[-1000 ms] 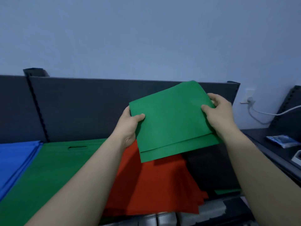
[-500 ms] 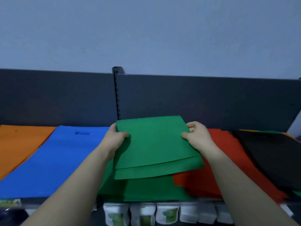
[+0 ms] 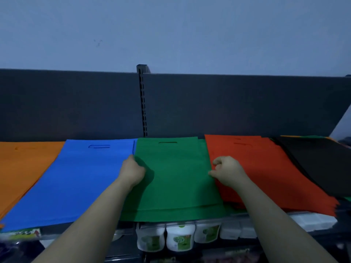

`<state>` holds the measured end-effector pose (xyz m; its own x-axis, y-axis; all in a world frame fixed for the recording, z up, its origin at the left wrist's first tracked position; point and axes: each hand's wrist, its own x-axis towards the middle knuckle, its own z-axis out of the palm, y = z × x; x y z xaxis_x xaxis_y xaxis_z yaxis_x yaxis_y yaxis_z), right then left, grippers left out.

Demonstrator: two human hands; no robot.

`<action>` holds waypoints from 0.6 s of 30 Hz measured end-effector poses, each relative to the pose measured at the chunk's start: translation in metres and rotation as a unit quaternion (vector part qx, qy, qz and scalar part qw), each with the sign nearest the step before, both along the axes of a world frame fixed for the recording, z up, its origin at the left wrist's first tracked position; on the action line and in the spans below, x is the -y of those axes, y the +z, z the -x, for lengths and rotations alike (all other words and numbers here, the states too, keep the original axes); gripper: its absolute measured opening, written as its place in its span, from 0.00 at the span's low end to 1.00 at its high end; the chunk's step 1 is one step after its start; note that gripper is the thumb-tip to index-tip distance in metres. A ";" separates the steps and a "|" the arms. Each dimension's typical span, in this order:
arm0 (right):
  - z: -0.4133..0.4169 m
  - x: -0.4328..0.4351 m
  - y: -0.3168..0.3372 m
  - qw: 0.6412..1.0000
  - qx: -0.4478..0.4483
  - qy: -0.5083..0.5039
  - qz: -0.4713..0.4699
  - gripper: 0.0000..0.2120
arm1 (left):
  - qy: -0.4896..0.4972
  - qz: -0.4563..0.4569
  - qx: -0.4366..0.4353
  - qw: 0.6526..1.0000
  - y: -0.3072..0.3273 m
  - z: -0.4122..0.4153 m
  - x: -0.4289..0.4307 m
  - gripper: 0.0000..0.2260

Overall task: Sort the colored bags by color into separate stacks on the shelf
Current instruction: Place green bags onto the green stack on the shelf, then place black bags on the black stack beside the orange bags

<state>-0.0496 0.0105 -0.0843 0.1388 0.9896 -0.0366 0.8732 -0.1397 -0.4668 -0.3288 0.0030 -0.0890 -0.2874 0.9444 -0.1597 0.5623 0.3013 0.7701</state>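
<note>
Above the flat stacks the way is open: nothing rises between the bags and the dark back panel (image 3: 237, 103), which closes off the rear. The orange stack (image 3: 24, 168), blue stack (image 3: 76, 179), green stack (image 3: 174, 179), red stack (image 3: 262, 171) and black stack (image 3: 319, 162) lie edge to edge, leaving no bare shelf between. Below the front edge, bottles (image 3: 179, 239) crowd what seems a lower shelf.

Both bare forearms reach forward and up from the bottom of the view, almost parallel. The left hand (image 3: 133, 172) lies palm down with its fingers bent under. The right hand (image 3: 228, 172) is loosely curled, knuckles up, thumb and fingers drawn together.
</note>
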 end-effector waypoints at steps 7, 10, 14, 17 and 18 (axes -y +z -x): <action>-0.055 0.007 0.024 0.987 0.117 -0.066 -0.086 0.21 | -0.044 -0.123 -0.063 0.989 0.026 -0.065 -0.019 0.25; -0.095 0.011 0.028 0.981 0.131 -0.108 -0.090 0.20 | -0.099 -0.154 -0.022 0.983 0.037 -0.116 -0.024 0.21; -0.157 0.020 0.035 0.976 0.142 -0.151 -0.070 0.20 | -0.154 -0.174 0.032 0.972 0.043 -0.192 -0.036 0.14; -0.206 0.026 0.037 0.972 0.147 -0.176 -0.049 0.18 | -0.189 -0.163 0.056 0.967 0.041 -0.248 -0.044 0.14; -0.222 0.028 0.038 0.971 0.143 -0.188 -0.041 0.18 | -0.198 -0.158 0.063 0.965 0.040 -0.266 -0.046 0.14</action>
<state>0.1719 -0.0177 -0.0467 0.4834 0.8652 0.1329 0.8635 -0.4464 -0.2347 -0.0631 0.0492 -0.0492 0.1087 0.9835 0.1445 0.4819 -0.1793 0.8577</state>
